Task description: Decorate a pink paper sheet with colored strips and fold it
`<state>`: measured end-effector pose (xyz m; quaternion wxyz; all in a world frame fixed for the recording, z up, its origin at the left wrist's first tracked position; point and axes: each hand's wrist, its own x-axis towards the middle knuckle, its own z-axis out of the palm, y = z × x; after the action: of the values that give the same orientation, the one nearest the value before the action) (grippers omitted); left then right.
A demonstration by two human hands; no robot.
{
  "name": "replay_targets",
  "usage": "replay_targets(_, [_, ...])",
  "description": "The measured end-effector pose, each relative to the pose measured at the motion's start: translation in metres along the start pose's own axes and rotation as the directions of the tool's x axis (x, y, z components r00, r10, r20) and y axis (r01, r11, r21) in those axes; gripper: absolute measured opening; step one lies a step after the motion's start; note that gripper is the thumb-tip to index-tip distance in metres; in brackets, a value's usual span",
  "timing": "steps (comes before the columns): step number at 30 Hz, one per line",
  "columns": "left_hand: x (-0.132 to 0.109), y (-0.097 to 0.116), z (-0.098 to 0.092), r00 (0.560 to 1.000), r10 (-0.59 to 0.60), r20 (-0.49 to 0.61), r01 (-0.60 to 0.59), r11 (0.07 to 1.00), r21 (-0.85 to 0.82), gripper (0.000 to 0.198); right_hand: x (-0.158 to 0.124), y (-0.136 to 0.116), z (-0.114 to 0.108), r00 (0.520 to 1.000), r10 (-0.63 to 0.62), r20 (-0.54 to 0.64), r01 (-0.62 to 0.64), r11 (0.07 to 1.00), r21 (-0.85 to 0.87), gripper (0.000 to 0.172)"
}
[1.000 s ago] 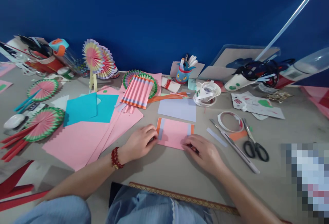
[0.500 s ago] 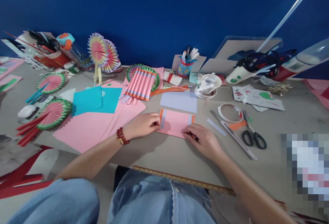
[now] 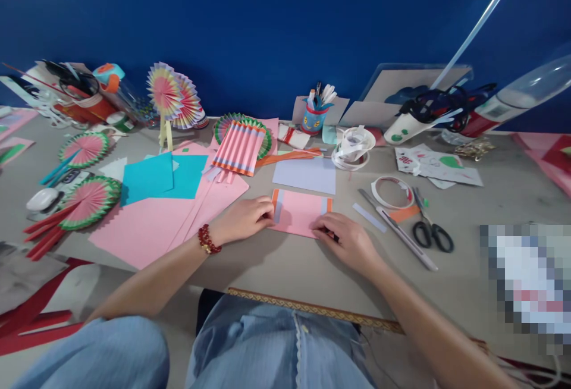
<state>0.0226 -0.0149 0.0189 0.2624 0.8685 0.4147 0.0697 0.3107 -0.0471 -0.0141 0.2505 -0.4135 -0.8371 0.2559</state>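
A pink paper sheet (image 3: 300, 210) with orange and lilac strips along its two sides lies on the table in front of me. My left hand (image 3: 250, 217) pinches its near left corner, fingers curled. At the near right corner, my right hand (image 3: 342, 235) grips the paper's edge between thumb and fingers. Just beyond it rests a plain lilac sheet (image 3: 304, 176). To the right of my right hand are a narrow lilac strip (image 3: 369, 217), a grey utility knife (image 3: 408, 239), a roll of tape (image 3: 392, 193) and black-handled scissors (image 3: 432, 228).
Pink sheets (image 3: 138, 228) and blue sheets (image 3: 187, 178) spread to the left, with paper fans (image 3: 91, 201) beyond. A pleated pink paper (image 3: 238, 146) lies behind. Along the wall stand a pen cup (image 3: 314, 119), a white ribbon roll (image 3: 354, 146) and a tilted bottle (image 3: 513, 100).
The view has shifted slightly, so most things sit a little farther left. Both hands keep their hold on the pink paper's near corners, with little visible movement.
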Motion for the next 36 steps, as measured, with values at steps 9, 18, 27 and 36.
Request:
replay_targets(9, [-0.001, 0.006, -0.002, 1.000, 0.007, 0.008, -0.008, 0.998, 0.060, 0.019, 0.002, -0.003, -0.003, 1.000, -0.013, -0.006, 0.013, 1.000, 0.009, 0.018])
replay_targets(18, [-0.003, 0.008, 0.000, 1.000, 0.011, 0.009, -0.012, 0.996, 0.091, 0.018, 0.001, -0.002, -0.005, 1.000, -0.013, -0.013, 0.013, 0.999, 0.038, 0.019])
replay_targets(27, [-0.003, 0.008, 0.000, 1.000, 0.016, 0.023, -0.017, 0.998, 0.065, 0.019, -0.004, 0.009, -0.026, 0.996, 0.002, 0.087, -0.005, 1.000, 0.031, 0.016])
replay_targets(36, [-0.003, 0.006, 0.000, 1.000, 0.016, 0.010, -0.016, 0.999, 0.051, 0.017, 0.002, 0.006, -0.028, 0.990, -0.004, 0.144, 0.002, 1.000, 0.010, 0.013])
